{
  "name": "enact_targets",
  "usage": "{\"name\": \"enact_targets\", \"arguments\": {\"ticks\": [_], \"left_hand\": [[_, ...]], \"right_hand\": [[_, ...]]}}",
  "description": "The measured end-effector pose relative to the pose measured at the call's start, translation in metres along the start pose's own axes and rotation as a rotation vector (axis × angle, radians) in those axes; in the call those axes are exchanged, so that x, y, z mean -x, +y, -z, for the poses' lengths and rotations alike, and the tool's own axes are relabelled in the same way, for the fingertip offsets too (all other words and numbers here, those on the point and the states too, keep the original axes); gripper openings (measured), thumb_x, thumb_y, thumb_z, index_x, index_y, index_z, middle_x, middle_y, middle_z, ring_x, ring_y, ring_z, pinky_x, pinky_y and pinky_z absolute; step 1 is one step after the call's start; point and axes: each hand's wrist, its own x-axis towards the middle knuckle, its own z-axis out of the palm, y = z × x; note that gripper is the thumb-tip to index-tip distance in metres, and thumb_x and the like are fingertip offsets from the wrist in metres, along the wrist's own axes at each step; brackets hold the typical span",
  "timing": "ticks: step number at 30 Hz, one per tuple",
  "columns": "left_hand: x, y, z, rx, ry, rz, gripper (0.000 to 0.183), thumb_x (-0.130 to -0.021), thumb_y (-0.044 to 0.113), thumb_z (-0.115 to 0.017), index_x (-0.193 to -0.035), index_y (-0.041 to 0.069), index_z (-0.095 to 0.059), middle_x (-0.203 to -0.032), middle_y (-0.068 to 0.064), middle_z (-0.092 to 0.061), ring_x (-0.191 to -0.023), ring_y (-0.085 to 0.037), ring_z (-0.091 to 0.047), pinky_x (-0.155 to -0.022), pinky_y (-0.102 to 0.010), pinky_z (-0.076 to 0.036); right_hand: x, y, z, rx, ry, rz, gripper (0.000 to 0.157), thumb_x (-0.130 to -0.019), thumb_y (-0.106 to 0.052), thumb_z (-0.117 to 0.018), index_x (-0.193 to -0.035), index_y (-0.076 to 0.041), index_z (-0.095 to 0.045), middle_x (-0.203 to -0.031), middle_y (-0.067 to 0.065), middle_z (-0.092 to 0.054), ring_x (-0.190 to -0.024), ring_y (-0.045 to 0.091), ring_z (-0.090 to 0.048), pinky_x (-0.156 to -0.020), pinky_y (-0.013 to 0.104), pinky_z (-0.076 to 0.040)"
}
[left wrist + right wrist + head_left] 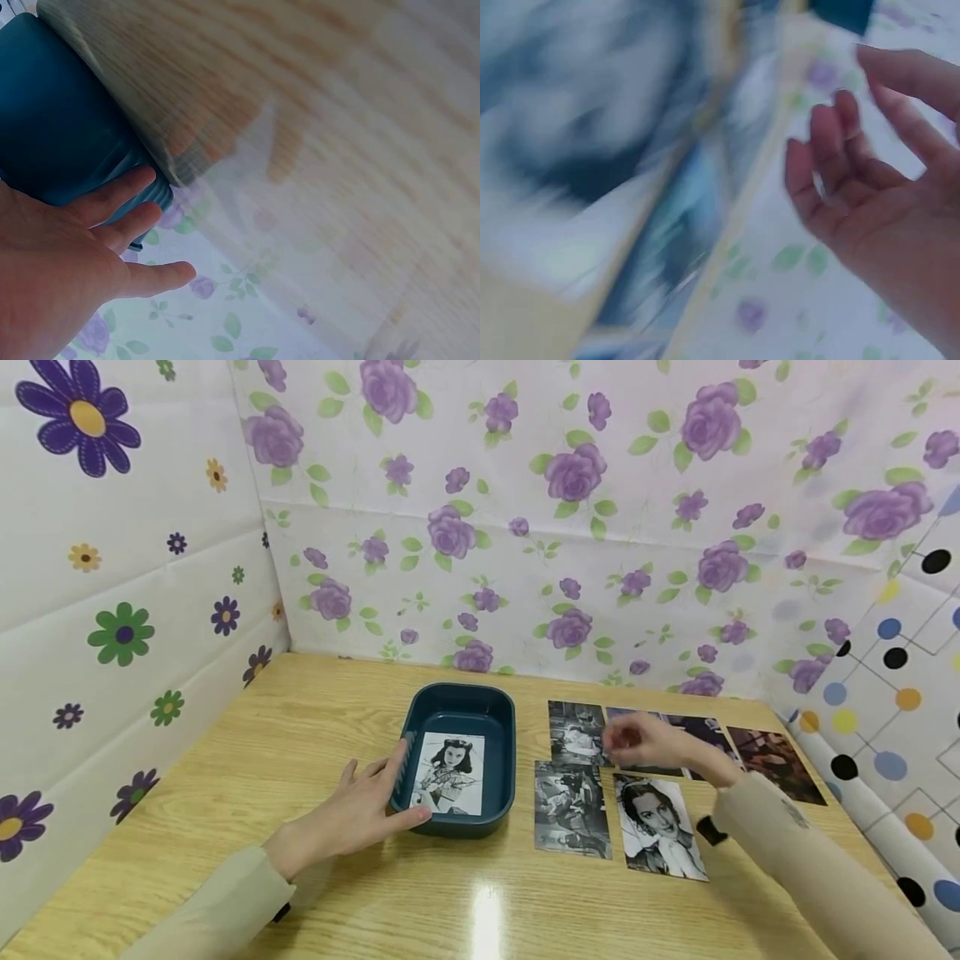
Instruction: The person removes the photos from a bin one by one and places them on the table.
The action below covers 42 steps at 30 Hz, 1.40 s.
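Note:
A dark teal rectangular tub [461, 697] stands on the table, with a black-and-white portrait photo [452, 772] lying in it. Along the tub's left side rests my left hand [352, 806], thumb over the front corner. The left wrist view shows its straight fingers [124, 196] against the ribbed outer wall. My right hand [648, 743] hovers over the back row of photos, fingers loosely bent and holding nothing. Under it lie a black-and-white scene photo [573, 727] and a partly covered bluish photo [633, 717]. Nearer me are a grey group photo [572, 810] and a larger portrait photo [660, 827].
Two darker colour photos, one purplish [697, 731] and one brownish [776, 764], extend the back row to the right. The wooden table [352, 693] meets flower-printed cloth [510, 585] at the back and left, and dotted cloth [892, 727] on the right.

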Motion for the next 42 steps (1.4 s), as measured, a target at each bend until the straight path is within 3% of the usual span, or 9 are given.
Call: {"name": "enact_targets", "arguments": {"ticks": [3,7,10,15,21,25,31,37,42], "left_hand": [[0.002,-0.001,0.0,-0.004,-0.004,0.009,0.103,-0.088,0.068,-0.051,-0.157,0.01,-0.002,-0.157,-0.012,-0.031,-0.142,-0.037,-0.035,-0.111,-0.072,-0.007],[0.003,-0.002,-0.001,-0.002,-0.009,0.011,0.103,-0.087,0.069,-0.05,-0.157,0.011,0.0,-0.157,-0.012,-0.03,-0.142,-0.037,-0.035,-0.111,-0.072,-0.007],[0.002,-0.002,0.0,0.003,-0.008,0.006,0.103,-0.088,0.069,-0.05,-0.157,0.012,0.0,-0.158,-0.011,-0.03,-0.142,-0.037,-0.034,-0.111,-0.072,-0.006],[0.0,0.001,0.0,0.004,-0.026,0.002,0.103,-0.088,0.069,-0.05,-0.157,0.012,0.0,-0.157,-0.01,-0.031,-0.142,-0.036,-0.033,-0.112,-0.072,-0.006],[-0.003,0.002,0.001,0.011,-0.029,-0.002,0.101,-0.089,0.066,-0.051,-0.157,0.012,0.0,-0.158,-0.01,-0.03,-0.143,-0.034,-0.033,-0.112,-0.071,-0.005],[-0.001,0.0,0.001,0.014,-0.026,0.005,0.101,-0.089,0.065,-0.051,-0.157,0.012,0.0,-0.158,-0.01,-0.029,-0.143,-0.035,-0.034,-0.112,-0.071,-0.005],[0.0,-0.001,-0.001,0.012,-0.026,0.014,0.101,-0.089,0.066,-0.051,-0.157,0.012,0.0,-0.157,-0.01,-0.032,-0.142,-0.035,-0.035,-0.111,-0.072,-0.005],[0.0,-0.001,-0.001,0.013,-0.028,0.011,0.101,-0.089,0.066,-0.051,-0.157,0.013,0.001,-0.156,-0.011,-0.033,-0.141,-0.036,-0.035,-0.111,-0.072,-0.004],[0.001,0.0,0.0,0.013,-0.029,0.01,0.101,-0.089,0.065,-0.052,-0.157,0.012,0.001,-0.156,-0.011,-0.033,-0.141,-0.036,-0.035,-0.111,-0.072,-0.002]], "right_hand": [[-0.035,-0.024,0.011,-0.103,0.071,0.031,0.01,-0.09,-0.007,-0.065,-0.1,-0.007,-0.063,-0.089,0.013,-0.064,-0.074,0.015,-0.06,-0.066,0.026,-0.053],[-0.084,-0.048,0.019,-0.148,0.167,0.04,0.017,-0.091,-0.017,-0.067,-0.104,-0.006,-0.065,-0.095,0.015,-0.066,-0.081,0.021,-0.063,-0.073,0.031,-0.054],[-0.118,-0.057,0.018,-0.19,0.184,0.035,0.022,-0.092,-0.024,-0.066,-0.105,-0.006,-0.066,-0.096,0.015,-0.066,-0.083,0.025,-0.062,-0.075,0.036,-0.054],[-0.161,-0.061,0.0,-0.227,0.07,0.038,0.023,-0.091,-0.027,-0.068,-0.102,-0.007,-0.069,-0.098,0.018,-0.068,-0.088,0.033,-0.064,-0.081,0.041,-0.054],[-0.2,-0.07,-0.027,-0.076,-0.138,0.065,0.01,-0.086,-0.02,-0.073,-0.088,-0.011,-0.073,-0.087,0.004,-0.071,-0.081,0.016,-0.067,-0.078,0.029,-0.054],[-0.219,-0.077,-0.046,0.022,-0.325,0.104,0.004,-0.085,-0.013,-0.074,-0.084,-0.009,-0.072,-0.081,-0.001,-0.069,-0.071,0.01,-0.062,-0.069,0.022,-0.05],[-0.23,-0.081,-0.064,0.095,-0.509,0.058,0.009,-0.082,-0.01,-0.077,-0.084,-0.005,-0.07,-0.074,-0.004,-0.063,-0.063,0.008,-0.051,-0.062,0.021,-0.044],[-0.23,-0.082,-0.072,0.188,-0.524,0.03,0.021,-0.08,-0.018,-0.079,-0.089,-0.003,-0.068,-0.069,-0.003,-0.054,-0.059,0.009,-0.039,-0.06,0.022,-0.036],[-0.23,-0.083,-0.079,0.242,-0.482,0.011,0.03,-0.075,-0.026,-0.084,-0.087,-0.005,-0.065,-0.069,-0.004,-0.053,-0.06,0.009,-0.041,-0.06,0.021,-0.037]]}}
